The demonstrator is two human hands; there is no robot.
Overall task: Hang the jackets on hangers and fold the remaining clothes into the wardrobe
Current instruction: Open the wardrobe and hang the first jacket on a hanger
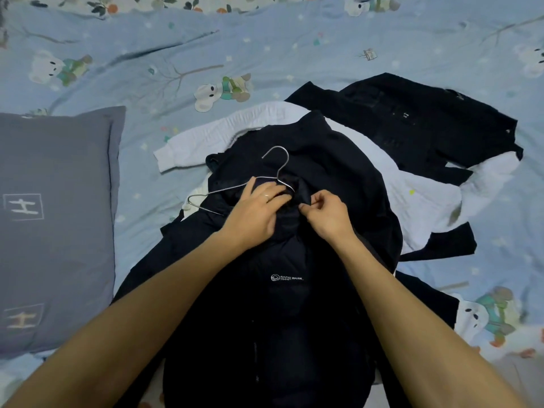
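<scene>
A dark navy puffer jacket (282, 304) with a small white logo lies on the bed in front of me. A thin metal wire hanger (235, 188) sits at its collar, hook pointing away; its left shoulder sticks out, its right side is under the fabric. My left hand (256, 210) grips the jacket's collar by the hanger's neck. My right hand (326, 213) pinches the collar fabric just to the right. Under the jacket lie a white garment (223, 134) and another dark garment (418, 125).
A light blue bed sheet (235, 54) with cartoon animal prints covers the bed. A grey pillow (56, 225) lies at the left. A floral cover (176, 2) runs along the far edge. More dark cloth (435, 242) spreads at the right.
</scene>
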